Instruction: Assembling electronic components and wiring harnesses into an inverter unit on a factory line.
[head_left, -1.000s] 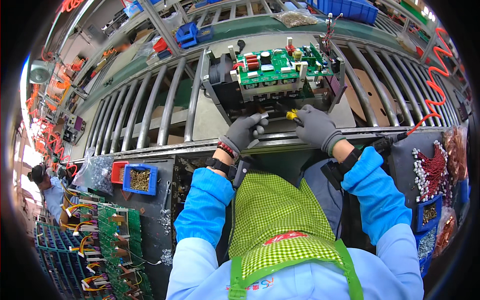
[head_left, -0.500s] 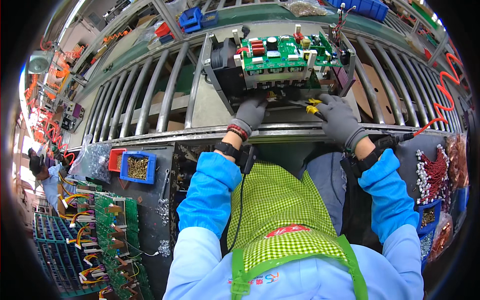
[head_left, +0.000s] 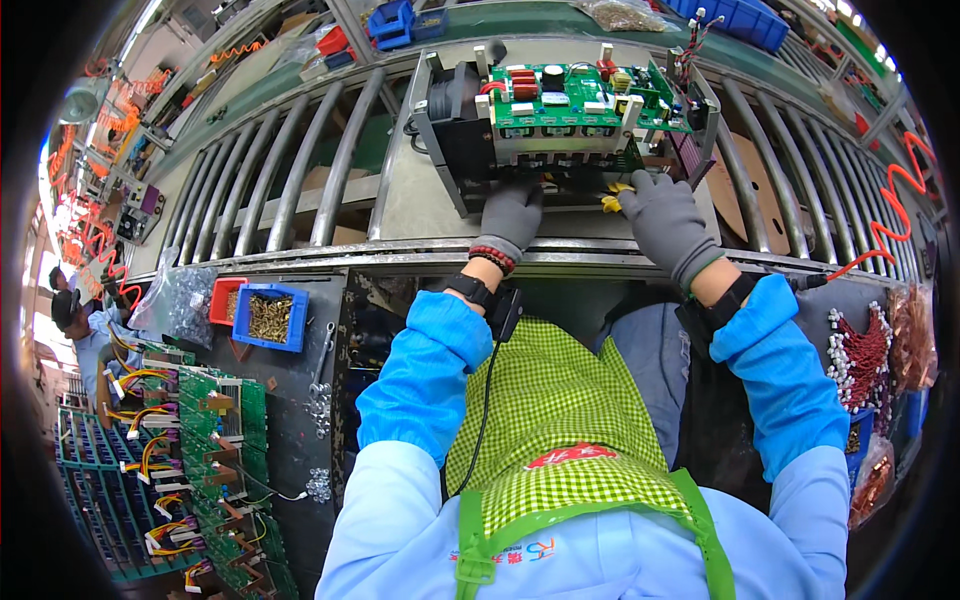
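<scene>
Along the roller conveyor, I have a pale board bearing an uncovered electronic unit. At its near side, I can't tell whether my left hand grips anything; my right hand curls round a yellow-handled tool.

- Left hand, gray-gloved: between 12 and 1 o'clock from the view's middle, back up, fingers reaching toward 12; the fingertips blur into darkness, so how far they close cannot be told.
- Left wrist: near 12 o'clock, some skin bare.
- Left forearm, blue-sleeved: at 7 o'clock, slanting up toward 1.
- Right hand, gray-gloved: near 2 o'clock, back up, fingers curled in a grip toward 11.
- Right wrist: near 3 o'clock, skin partly bare.
- Right forearm, blue-sleeved: just past 3 o'clock, slanting toward 11.
- Both hands: apart, nearly level, elbows bent outward toward 7 and 4.
</scene>
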